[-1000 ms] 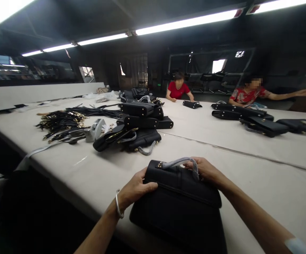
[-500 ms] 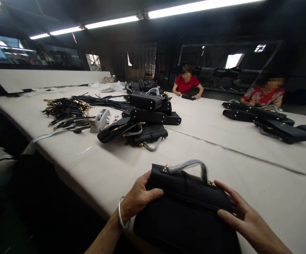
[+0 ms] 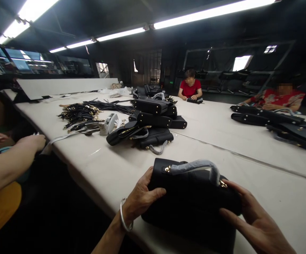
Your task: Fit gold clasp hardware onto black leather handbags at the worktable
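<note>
A black handbag (image 3: 190, 204) stands tilted at the near edge of the table, between my two hands. Its top handle (image 3: 195, 166) is wrapped in clear plastic and joined by gold-coloured metal fittings. My left hand (image 3: 145, 197), with a silver bangle at the wrist, grips the bag's left side, thumb on the face toward me. On the right side, my right hand (image 3: 248, 208) holds the upper corner, its fingers beside the right handle fitting and its thumb on the near face. The bag's lower part is dark and partly out of the picture.
Black handbags (image 3: 153, 120) are piled mid-table, beside a grey tape dispenser (image 3: 108, 124) and a bundle of black straps (image 3: 81, 114) with gold-coloured hardware. More bags (image 3: 272, 121) lie at right. Two people in red sit across the table (image 3: 222, 141). Another person's arm (image 3: 12, 162) reaches in at left.
The handbag has tipped a little, showing its handle and right fitting more fully, with both hands still on it. The view has shifted left, and another person's arm has appeared at left.
</note>
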The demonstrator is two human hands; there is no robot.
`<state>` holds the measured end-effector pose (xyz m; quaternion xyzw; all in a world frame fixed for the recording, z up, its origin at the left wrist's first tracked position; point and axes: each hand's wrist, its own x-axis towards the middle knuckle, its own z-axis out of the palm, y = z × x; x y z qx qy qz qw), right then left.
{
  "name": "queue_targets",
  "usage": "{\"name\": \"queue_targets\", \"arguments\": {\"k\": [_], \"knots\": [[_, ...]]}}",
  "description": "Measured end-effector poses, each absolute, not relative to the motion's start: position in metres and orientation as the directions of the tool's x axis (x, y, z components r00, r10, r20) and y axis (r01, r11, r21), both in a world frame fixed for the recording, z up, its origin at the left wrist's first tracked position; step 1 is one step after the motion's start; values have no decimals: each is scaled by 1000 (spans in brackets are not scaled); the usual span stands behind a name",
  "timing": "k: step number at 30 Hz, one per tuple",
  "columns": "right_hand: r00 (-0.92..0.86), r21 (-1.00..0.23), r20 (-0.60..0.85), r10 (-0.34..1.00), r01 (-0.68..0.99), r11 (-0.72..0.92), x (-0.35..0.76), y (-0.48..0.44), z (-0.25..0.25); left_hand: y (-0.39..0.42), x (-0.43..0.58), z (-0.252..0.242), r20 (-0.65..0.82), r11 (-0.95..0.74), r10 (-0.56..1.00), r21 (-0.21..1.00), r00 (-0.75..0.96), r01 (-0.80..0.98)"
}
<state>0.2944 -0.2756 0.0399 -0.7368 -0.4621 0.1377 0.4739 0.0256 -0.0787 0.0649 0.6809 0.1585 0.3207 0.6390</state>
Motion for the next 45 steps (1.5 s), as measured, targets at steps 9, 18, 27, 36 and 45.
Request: {"name": "queue_targets", "arguments": {"k": [9,18,27,36,45], "knots": [[608,-827,252,753,540,-159,268,-266,53,-74,37,54,392,-366,777,918,493,-154],[637,-863,251,729,489,-130,255,-263,40,-106,40,35,724,-990,135,121,676,68],[399,-541,658,639,840,32,237,-275,36,-112,26,21,784,-986,152,77,602,149],[255,-414,702,665,906,90,237,-285,23,-78,12,44,274,-372,816,923,509,99],[743,-895,288,605,433,-106,244,-283,45,-137,12,-16,501,-609,599,792,625,-51]]}}
